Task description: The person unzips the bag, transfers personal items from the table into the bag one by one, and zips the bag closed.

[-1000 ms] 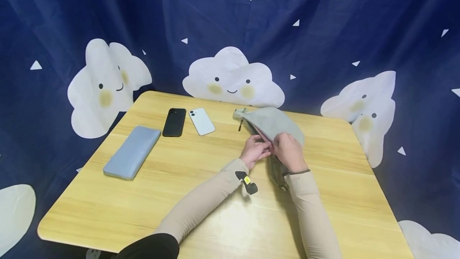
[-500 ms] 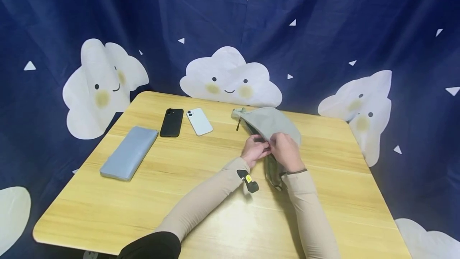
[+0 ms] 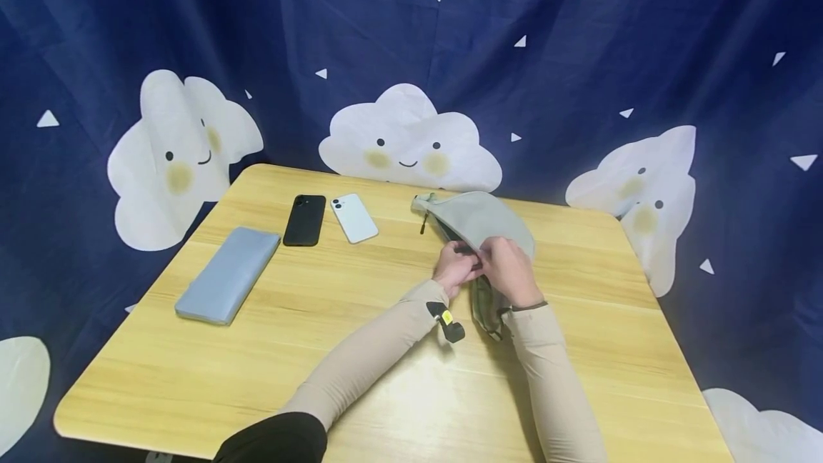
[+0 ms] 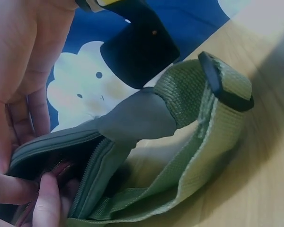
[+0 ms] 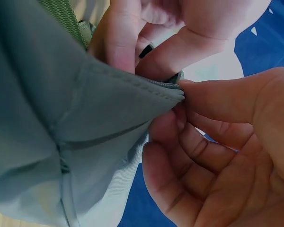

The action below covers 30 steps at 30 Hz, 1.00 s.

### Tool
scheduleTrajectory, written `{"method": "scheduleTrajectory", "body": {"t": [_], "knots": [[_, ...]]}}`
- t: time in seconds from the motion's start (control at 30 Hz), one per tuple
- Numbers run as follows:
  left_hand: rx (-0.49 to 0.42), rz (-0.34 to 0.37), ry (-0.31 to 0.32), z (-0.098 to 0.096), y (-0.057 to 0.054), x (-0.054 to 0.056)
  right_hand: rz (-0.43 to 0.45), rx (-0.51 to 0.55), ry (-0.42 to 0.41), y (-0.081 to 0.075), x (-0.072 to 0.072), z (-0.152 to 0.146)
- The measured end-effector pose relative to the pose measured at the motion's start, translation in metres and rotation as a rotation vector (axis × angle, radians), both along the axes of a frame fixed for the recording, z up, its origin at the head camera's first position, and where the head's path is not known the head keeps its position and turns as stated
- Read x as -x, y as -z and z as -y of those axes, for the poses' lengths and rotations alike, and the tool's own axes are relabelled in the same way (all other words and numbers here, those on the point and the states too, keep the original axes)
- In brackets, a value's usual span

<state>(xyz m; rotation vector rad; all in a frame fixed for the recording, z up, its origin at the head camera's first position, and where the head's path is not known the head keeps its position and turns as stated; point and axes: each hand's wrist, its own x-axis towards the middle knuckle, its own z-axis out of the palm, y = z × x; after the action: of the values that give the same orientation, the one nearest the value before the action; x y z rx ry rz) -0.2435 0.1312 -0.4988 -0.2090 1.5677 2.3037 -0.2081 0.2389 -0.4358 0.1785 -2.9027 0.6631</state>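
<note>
A grey-green sling bag (image 3: 491,216) lies at the table's far right side with its zipped opening unzipped. My left hand (image 3: 455,266) reaches into the opening, its fingertips pinching at a reddish inner lining (image 4: 61,168), as the left wrist view shows. Close beside it, my right hand (image 3: 511,270) pinches the bag's zipped edge between thumb and fingers; in the right wrist view the thumb (image 5: 222,99) presses right at the end of the zip. A green webbing strap (image 4: 194,161) with a black buckle (image 4: 222,87) hangs toward me. The bag's inside is mostly hidden.
Left of the bag, a white phone (image 3: 355,218) and a black phone (image 3: 305,221) lie back up. A light blue flat pouch (image 3: 228,276) rests at the table's left side. Behind the wooden table (image 3: 308,349) hangs a dark blue curtain (image 3: 411,20) with clouds.
The head view has turned slightly to the right. The pink lining seen a second ago between my hands is now covered in that view; both hands stay at the bag's opening.
</note>
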Motion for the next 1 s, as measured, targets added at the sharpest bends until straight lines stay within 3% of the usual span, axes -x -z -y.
{"method": "scheduleTrajectory", "body": {"t": [0.3, 0.63, 0.83, 1.0], "knots": [[-0.028, 0.002, 0.006, 0.001, 0.003, 0.004, -0.004, 0.017, -0.004, 0.001, 0.001, 0.000], [0.022, 0.017, 0.168, 0.022, -0.001, 0.008, -0.040, 0.037, -0.021, 0.003, 0.006, -0.013], [0.100, -0.008, 0.205, 0.034, -0.005, 0.008, -0.047, 0.036, -0.015, 0.001, 0.005, -0.016], [0.151, -0.017, 0.281, 0.036, -0.007, 0.010, -0.051, 0.030, -0.019, 0.001, 0.005, -0.015]]}}
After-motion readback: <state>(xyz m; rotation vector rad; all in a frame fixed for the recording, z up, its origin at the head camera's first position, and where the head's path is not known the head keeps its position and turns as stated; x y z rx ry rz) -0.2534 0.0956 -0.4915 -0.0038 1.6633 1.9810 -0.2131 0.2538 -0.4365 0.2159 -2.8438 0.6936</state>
